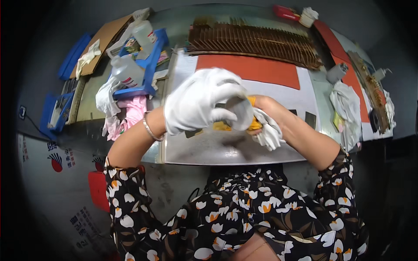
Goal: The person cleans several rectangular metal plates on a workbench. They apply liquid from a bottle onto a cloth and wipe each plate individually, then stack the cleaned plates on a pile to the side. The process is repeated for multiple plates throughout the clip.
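Grey surface, lower left (32, 191): dark Chinese characters printed in columns, bent by lens; largest ones can be made out, smaller ones blurred.
Red fan mark (56, 164): printed beside upper characters, topped by dark rays; a second one is partly covered near red seat (98, 189).
Upper clear bottle (141, 32): red print seen on side, too small to be read.
Lower clear bottle (127, 69): red marking seen near base, not legible.
Red box, far edge (286, 12): pale lettering carried on front, too blurred to be read.
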### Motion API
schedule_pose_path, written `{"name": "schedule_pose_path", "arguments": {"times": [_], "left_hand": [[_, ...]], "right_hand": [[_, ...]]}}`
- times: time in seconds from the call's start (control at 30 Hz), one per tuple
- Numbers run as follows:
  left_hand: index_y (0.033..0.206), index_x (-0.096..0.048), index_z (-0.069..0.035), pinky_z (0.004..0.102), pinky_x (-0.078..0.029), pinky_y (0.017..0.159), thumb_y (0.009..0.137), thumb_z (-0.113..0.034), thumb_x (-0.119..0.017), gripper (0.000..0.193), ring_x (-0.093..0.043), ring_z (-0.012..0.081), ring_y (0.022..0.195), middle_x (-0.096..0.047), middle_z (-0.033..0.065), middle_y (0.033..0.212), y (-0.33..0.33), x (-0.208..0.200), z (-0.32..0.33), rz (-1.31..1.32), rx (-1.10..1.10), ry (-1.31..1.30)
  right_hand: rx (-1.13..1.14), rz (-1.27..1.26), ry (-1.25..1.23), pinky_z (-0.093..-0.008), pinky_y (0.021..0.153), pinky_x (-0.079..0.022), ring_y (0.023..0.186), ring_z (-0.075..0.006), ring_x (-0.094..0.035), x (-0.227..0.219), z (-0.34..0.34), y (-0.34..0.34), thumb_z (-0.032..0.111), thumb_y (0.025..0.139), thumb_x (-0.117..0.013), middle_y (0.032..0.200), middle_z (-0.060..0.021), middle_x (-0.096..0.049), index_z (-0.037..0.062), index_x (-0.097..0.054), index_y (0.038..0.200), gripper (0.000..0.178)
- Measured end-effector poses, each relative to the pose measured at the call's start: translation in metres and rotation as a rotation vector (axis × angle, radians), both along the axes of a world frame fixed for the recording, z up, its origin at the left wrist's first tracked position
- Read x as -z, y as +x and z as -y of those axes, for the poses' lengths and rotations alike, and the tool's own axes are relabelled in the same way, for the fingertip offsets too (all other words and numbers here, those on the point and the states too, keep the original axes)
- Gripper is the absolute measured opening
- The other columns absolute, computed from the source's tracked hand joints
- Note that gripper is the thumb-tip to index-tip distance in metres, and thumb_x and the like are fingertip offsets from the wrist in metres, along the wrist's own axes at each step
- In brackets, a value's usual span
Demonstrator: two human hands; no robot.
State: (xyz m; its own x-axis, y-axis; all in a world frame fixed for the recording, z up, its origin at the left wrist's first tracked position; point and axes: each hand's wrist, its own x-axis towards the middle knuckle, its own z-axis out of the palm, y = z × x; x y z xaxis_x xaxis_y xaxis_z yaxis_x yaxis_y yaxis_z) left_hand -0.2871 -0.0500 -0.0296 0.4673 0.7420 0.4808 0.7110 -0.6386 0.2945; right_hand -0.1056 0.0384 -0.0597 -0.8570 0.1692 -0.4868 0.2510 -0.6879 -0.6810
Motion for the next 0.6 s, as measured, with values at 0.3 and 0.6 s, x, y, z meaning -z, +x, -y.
{"name": "schedule_pose_path", "arguments": {"times": [0.3,0.6], "left_hand": [[0.069,-0.047,-0.006,0.0392,-0.038,0.063,0.072,-0.036,-0.064,0.034,-0.049,0.0325,0.071,-0.050,0.0099,0.072,0.132,0.053,-0.010,0.131,0.284,-0.187],[0.074,-0.056,-0.011,0.0365,-0.040,0.064,0.071,-0.025,-0.067,0.019,-0.053,0.0267,0.069,-0.055,0.0042,0.075,0.220,0.074,-0.035,0.207,0.013,0.064]], "right_hand": [[-0.054,0.106,0.363,-0.0264,0.068,-0.049,0.078,-0.0133,-0.061,0.046,0.022,0.138,0.019,0.091,-0.047,0.092,-0.0079,-0.064,0.0035,-0.058,0.109,0.026],[0.274,-0.416,0.118,-0.0183,0.061,-0.045,0.072,-0.0056,-0.054,0.111,0.006,0.222,0.026,0.089,-0.055,0.088,-0.0013,-0.059,0.0021,-0.049,0.115,0.036]]}}
